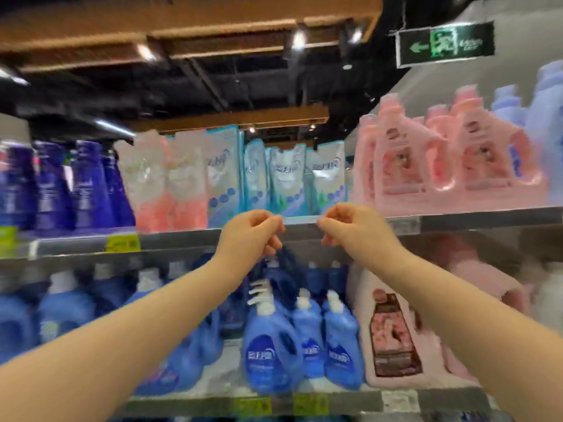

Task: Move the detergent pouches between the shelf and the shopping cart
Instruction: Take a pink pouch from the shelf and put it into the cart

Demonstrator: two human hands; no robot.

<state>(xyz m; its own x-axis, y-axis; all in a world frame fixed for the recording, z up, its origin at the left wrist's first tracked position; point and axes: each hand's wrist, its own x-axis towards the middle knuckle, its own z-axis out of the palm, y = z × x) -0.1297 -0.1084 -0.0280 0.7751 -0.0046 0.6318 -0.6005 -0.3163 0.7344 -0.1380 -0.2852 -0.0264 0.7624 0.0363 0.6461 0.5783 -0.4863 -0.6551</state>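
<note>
Blue-and-white detergent pouches (289, 178) stand upright in a row on the upper shelf (457, 219), with pink-and-white pouches (164, 184) to their left. Both my arms reach up toward the shelf's front edge, just below the blue pouches. My left hand (253, 233) has loosely curled fingers and holds nothing. My right hand (347, 226) is curled the same way, also holding nothing. Neither hand touches a pouch. The shopping cart is out of view. The frame is motion-blurred.
Dark blue bottles (61, 187) fill the upper shelf's left, pink jugs (441, 159) its right. Below stand blue detergent bottles (271, 345) and a pink jug (393, 333). Yellow price tags (123, 243) line the shelf edges. An exit sign (444, 44) hangs overhead.
</note>
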